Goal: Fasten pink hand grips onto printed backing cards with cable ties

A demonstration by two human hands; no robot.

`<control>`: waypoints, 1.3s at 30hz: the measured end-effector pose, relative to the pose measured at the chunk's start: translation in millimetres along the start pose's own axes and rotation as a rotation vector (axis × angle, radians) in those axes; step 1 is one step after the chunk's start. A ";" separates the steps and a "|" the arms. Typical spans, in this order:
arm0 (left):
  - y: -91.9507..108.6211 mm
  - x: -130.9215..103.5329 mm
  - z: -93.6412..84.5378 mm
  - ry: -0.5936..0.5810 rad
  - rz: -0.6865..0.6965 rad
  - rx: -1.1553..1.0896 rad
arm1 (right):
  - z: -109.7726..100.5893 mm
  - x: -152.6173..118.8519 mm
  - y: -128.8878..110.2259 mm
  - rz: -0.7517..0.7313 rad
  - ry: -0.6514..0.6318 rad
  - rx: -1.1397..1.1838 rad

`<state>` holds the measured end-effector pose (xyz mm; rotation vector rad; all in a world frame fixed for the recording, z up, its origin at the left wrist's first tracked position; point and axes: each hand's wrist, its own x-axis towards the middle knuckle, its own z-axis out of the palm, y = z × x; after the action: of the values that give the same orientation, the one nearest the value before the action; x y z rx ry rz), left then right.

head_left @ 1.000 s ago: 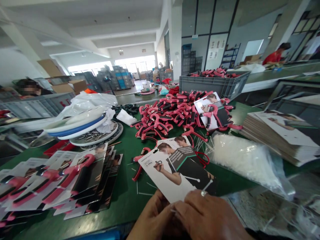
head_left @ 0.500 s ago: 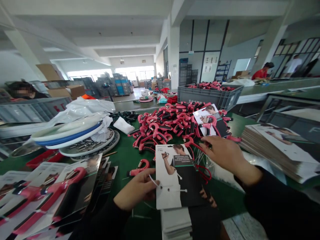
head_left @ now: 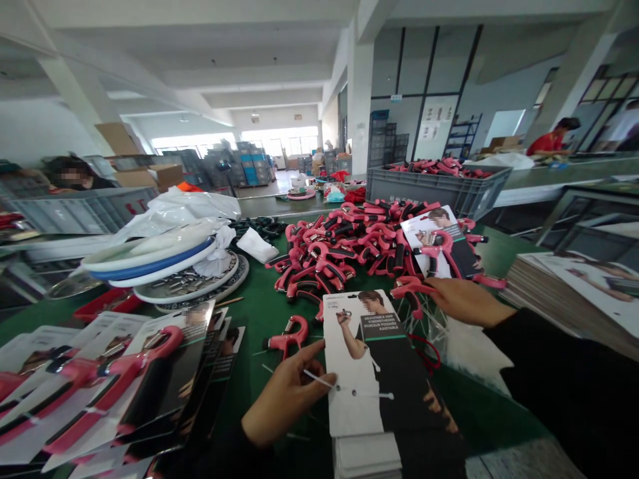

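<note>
My left hand (head_left: 285, 398) is at the left edge of a printed packaging card (head_left: 352, 372) on top of a stack. Its thumb and forefinger pinch a white cable tie (head_left: 319, 378) beside the card's punched holes. Another white tie (head_left: 384, 396) sticks out across the card front. My right hand (head_left: 462, 301), beyond the card's right side, closes on the handle of a pink hand grip strengthener (head_left: 412, 290) at the near edge of a heap (head_left: 344, 243) of them. A single grip strengthener (head_left: 289, 338) lies left of the card.
Carded grip strengtheners (head_left: 114, 386) overlap at left. Behind them are stacked plates (head_left: 150, 259) and a red tray (head_left: 107, 303). A carded sample (head_left: 439, 243) leans on the heap. A grey crate (head_left: 434, 193) stands behind; a card stack (head_left: 564, 293) is at right. Co-workers sit farther off.
My right hand has come down onto a pink grip strengthener, which has turned and shifted right. My left hand still pinches the cable tie. The whole view has shifted slightly.
</note>
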<state>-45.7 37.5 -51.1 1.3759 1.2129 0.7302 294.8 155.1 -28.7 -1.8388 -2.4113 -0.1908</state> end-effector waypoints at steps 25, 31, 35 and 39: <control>19.9 -33.4 34.6 0.456 0.570 0.851 | -61.1 -78.0 -139.2 -0.284 -0.070 0.359; 15.1 -32.7 32.1 0.483 0.630 0.925 | -53.8 -86.7 -136.4 -0.308 -0.044 0.238; 16.3 -35.7 31.2 0.448 0.657 0.947 | -58.5 -76.3 -141.5 -0.363 -0.050 0.212; 20.1 -44.3 20.4 0.519 0.677 0.989 | -63.9 -63.1 -147.1 -0.398 -0.085 0.174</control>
<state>-34.4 -7.9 -26.8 2.6055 1.6210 1.0493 170.0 46.2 18.9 -1.3078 -2.7300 0.0686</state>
